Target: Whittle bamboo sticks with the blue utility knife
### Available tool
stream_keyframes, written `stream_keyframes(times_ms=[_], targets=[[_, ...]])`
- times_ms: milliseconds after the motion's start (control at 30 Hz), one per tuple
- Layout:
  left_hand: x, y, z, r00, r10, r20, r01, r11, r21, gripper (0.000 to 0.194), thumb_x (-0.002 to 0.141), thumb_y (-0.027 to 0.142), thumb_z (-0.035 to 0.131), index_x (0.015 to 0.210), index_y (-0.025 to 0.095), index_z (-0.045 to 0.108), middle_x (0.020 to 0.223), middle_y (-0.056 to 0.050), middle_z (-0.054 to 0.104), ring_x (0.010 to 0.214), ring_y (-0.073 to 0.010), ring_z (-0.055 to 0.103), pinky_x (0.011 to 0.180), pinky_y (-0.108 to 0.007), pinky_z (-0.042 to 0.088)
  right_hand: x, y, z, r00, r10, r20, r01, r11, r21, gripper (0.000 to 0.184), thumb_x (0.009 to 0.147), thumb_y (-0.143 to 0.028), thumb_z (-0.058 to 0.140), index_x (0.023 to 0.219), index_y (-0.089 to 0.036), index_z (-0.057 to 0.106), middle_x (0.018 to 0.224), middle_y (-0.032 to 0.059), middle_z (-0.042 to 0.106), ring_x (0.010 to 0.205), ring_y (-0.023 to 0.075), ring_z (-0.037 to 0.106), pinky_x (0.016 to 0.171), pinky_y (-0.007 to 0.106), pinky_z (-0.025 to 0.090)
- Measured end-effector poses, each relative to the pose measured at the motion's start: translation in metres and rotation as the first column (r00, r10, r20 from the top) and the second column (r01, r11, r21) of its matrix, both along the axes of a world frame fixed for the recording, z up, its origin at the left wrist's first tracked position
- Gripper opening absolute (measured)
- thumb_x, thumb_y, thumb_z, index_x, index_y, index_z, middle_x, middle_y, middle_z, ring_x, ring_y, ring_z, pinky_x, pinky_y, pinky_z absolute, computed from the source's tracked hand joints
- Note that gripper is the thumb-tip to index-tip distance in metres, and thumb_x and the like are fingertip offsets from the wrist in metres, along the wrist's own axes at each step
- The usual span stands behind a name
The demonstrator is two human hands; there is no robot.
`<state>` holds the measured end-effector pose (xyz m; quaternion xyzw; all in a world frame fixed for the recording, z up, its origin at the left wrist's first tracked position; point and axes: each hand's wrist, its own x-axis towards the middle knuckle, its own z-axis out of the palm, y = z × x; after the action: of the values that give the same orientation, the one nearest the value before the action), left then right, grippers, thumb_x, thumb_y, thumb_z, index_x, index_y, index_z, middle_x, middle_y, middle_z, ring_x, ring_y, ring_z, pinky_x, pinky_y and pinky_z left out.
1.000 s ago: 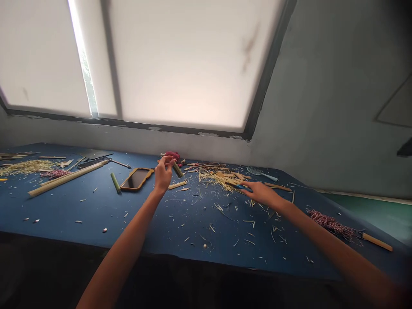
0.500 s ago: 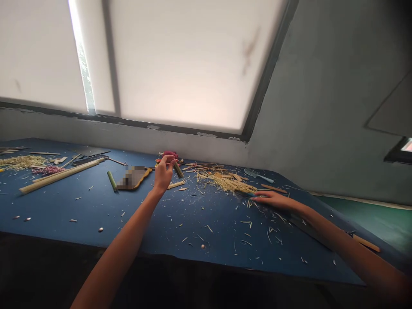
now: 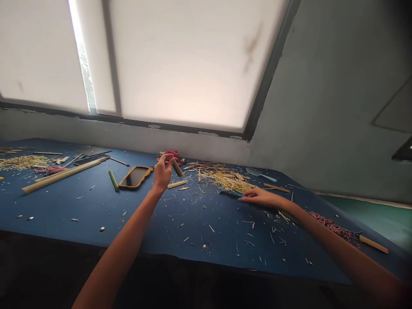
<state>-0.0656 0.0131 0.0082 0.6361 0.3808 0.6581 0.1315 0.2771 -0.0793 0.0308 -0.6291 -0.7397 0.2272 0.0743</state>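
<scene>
Left hand [image 3: 163, 174] is raised above the surface [image 3: 180, 227], fingers [image 3: 169, 158] pinching a short green bamboo piece [image 3: 177, 168] at the far side, near a red cloth [image 3: 171, 155]. Right hand [image 3: 262, 198] is low, fingers [image 3: 254, 195] clenched on a blue-handled tool [image 3: 230, 194], whose tip sits just beside a heap of straw shavings [image 3: 225, 183]. Open blue room lies between the hands and toward the near edge, scattered with chips. Far edge meets the wall [image 3: 154, 141]. A phone in an orange case [image 3: 135, 177] lies left of the left hand, with a green bamboo tube [image 3: 113, 180] beside it. Red-and-white twine [image 3: 331, 227] and a wooden handle [image 3: 373, 243] sit near the right edge. Nothing legible.
</scene>
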Motion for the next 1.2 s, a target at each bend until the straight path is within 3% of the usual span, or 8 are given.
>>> stream_keyframes(times_ms=[100, 200, 367, 533, 667, 767, 933, 1200], targets=[[-0.001, 0.002, 0.001, 1.0, 0.018, 0.008, -0.018, 1.0, -0.018, 0.017, 0.09, 0.03, 0.05, 0.1, 0.02, 0.058, 0.097, -0.006, 0.07, 0.086, -0.0171, 0.066, 0.078, -0.029, 0.048, 0.002, 0.014, -0.002, 0.983, -0.184, 0.002, 0.181, 0.966, 0.186, 0.053, 0.075, -0.069, 0.05, 0.078, -0.018, 0.064, 0.061, 0.006, 0.057, 0.048, 0.0146, 0.052, 0.044, 0.025, 0.035], [-0.001, 0.003, -0.001, 0.999, 0.045, -0.002, -0.045, 0.999, -0.01, 0.018, 0.09, 0.03, 0.05, 0.101, 0.02, 0.059, 0.096, -0.006, 0.07, 0.088, -0.0175, 0.066, 0.08, -0.029, 0.047, -0.049, -0.015, -0.004, 0.968, 0.065, -0.243, -0.073, 0.997, -0.022, 0.051, 0.076, -0.068, 0.05, 0.084, -0.02, 0.063, 0.073, 0.0038, 0.061, 0.052, 0.012, 0.054, 0.045, 0.023, 0.038], [-0.004, 0.005, -0.004, 0.999, 0.044, -0.001, -0.044, 0.999, 0.001, 0.02, 0.09, 0.031, 0.049, 0.103, 0.019, 0.058, 0.096, -0.007, 0.07, 0.089, -0.017, 0.065, 0.081, -0.029, 0.047, -0.11, -0.05, -0.011, 0.867, 0.341, -0.363, -0.444, 0.858, -0.257, 0.045, 0.076, -0.063, 0.057, 0.084, -0.02, 0.068, 0.068, -0.0017, 0.056, 0.057, 0.0078, 0.049, 0.049, 0.019, 0.036], [0.0, 0.007, -0.004, 0.991, -0.098, 0.092, 0.101, 0.994, -0.031, 0.021, 0.088, 0.032, 0.052, 0.103, 0.018, 0.057, 0.097, -0.009, 0.07, 0.093, -0.0176, 0.066, 0.083, -0.031, 0.049, -0.032, 0.008, -0.02, 0.94, -0.11, -0.322, 0.087, 0.993, -0.085, 0.046, 0.076, -0.063, 0.053, 0.08, -0.019, 0.062, 0.068, 0.0017, 0.058, 0.057, 0.0134, 0.055, 0.053, 0.026, 0.044], [0.013, 0.003, -0.009, 0.906, -0.413, 0.085, 0.422, 0.896, -0.139, 0.026, 0.083, 0.036, 0.059, 0.098, 0.015, 0.059, 0.096, -0.01, 0.071, 0.096, -0.0199, 0.066, 0.086, -0.033, 0.05, 0.018, 0.034, -0.018, 0.855, -0.311, -0.415, 0.434, 0.868, 0.243, 0.045, 0.077, -0.063, 0.05, 0.084, -0.019, 0.054, 0.075, 0.0073, 0.061, 0.056, 0.0164, 0.056, 0.053, 0.031, 0.047], [0.027, -0.006, -0.015, 0.804, -0.594, -0.006, 0.577, 0.783, -0.23, 0.027, 0.08, 0.038, 0.063, 0.096, 0.016, 0.064, 0.098, -0.009, 0.071, 0.095, -0.0202, 0.066, 0.087, -0.033, 0.05, 0.012, 0.021, -0.016, 0.845, -0.228, -0.483, 0.418, 0.845, 0.333, 0.049, 0.078, -0.065, 0.048, 0.096, -0.02, 0.053, 0.084, 0.0085, 0.064, 0.061, 0.0179, 0.059, 0.057, 0.032, 0.049], [0.043, -0.019, -0.021, 0.77, -0.636, -0.057, 0.587, 0.741, -0.326, 0.029, 0.076, 0.038, 0.067, 0.093, 0.015, 0.068, 0.098, -0.008, 0.07, 0.092, -0.0207, 0.066, 0.085, -0.033, 0.051, -0.027, -0.005, -0.019, 0.927, -0.088, -0.364, 0.26, 0.85, 0.459, 0.049, 0.081, -0.065, 0.046, 0.103, -0.022, 0.055, 0.078, 0.0045, 0.063, 0.062, 0.0168, 0.059, 0.058, 0.029, 0.044], [0.044, -0.017, -0.03, 0.689, -0.725, 0.005, 0.651, 0.616, -0.443, 0.042, 0.073, 0.045, 0.068, 0.103, 0.016, 0.064, 0.095, -0.01, 0.069, 0.091, -0.0224, 0.066, 0.078, -0.033, 0.052, -0.098, 0.011, -0.045, 0.641, -0.066, -0.765, 0.149, 0.988, 0.04, 0.058, 0.062, -0.056, 0.074, 0.099, -0.019, 0.048, 0.064, -0.006, 0.049, 0.054, 0.0086, 0.044, 0.051, 0.023, 0.038]])
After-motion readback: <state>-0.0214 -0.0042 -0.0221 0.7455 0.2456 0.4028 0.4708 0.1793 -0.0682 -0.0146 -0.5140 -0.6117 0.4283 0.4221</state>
